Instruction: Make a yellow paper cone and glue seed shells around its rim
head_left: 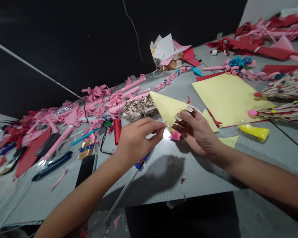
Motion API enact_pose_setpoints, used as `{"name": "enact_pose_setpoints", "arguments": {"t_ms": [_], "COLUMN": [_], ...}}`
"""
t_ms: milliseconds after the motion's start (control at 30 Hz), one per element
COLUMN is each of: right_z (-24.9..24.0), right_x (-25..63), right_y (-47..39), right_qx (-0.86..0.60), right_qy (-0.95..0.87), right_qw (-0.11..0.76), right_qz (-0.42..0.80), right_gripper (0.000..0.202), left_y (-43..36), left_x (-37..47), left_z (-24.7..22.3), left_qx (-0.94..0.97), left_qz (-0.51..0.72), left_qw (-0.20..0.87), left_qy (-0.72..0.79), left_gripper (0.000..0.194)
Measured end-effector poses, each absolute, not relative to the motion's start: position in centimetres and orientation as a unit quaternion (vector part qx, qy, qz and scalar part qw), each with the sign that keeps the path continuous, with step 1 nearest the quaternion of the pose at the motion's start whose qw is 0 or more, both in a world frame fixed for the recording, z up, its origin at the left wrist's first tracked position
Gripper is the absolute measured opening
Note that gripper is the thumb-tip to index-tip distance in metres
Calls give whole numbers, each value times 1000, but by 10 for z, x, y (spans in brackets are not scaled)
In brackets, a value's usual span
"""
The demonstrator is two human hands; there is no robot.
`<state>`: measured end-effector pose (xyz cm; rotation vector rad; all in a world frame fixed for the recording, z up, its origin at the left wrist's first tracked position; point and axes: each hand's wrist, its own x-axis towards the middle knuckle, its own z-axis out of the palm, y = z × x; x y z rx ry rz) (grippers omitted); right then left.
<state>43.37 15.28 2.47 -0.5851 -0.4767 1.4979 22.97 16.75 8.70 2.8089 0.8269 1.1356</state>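
My right hand (197, 132) grips a yellow paper cone (166, 107) near its wide end, with the point turned up and to the left. Pale seed shells (189, 109) line the cone's edge by my fingers. My left hand (141, 137) is just left of the cone, thumb and forefinger pinched together; what is between them, if anything, is too small to tell. Behind it stand clear packs of striped seed shells (139, 107). A pink packet (175, 135) shows below the cone. A blue glue gun (142, 162) lies partly hidden under my left hand.
Yellow sheets (225, 96) lie on red paper at right, near a yellow packet (254, 132) and shell-covered cones (285, 110). Pink paper scraps (96, 96) cover the back left. A phone (87, 170) and blue cutter (52, 165) lie left. A single shell (183, 179) rests near the front edge.
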Motion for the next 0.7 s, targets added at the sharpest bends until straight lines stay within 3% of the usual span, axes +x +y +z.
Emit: {"name": "enact_pose_setpoints", "arguments": {"t_ms": [167, 300, 467, 700], "right_z": [30, 33, 35, 37], "right_x": [434, 435, 434, 433], "right_y": [146, 142, 138, 130], "right_qx": [-263, -271, -282, -310], "right_qy": [-228, -244, -259, -283], "right_qw": [646, 621, 605, 583], "right_qz": [679, 694, 698, 696], "right_gripper": [45, 47, 54, 51], "left_y": [165, 154, 140, 127], "left_x": [217, 213, 208, 197], "left_z": [86, 95, 98, 86], "left_qx": [914, 916, 917, 927], "left_qz": [322, 296, 302, 314], "left_qw": [-173, -246, -229, -126], "left_qy": [175, 109, 123, 162], "left_gripper": [13, 13, 17, 21]}}
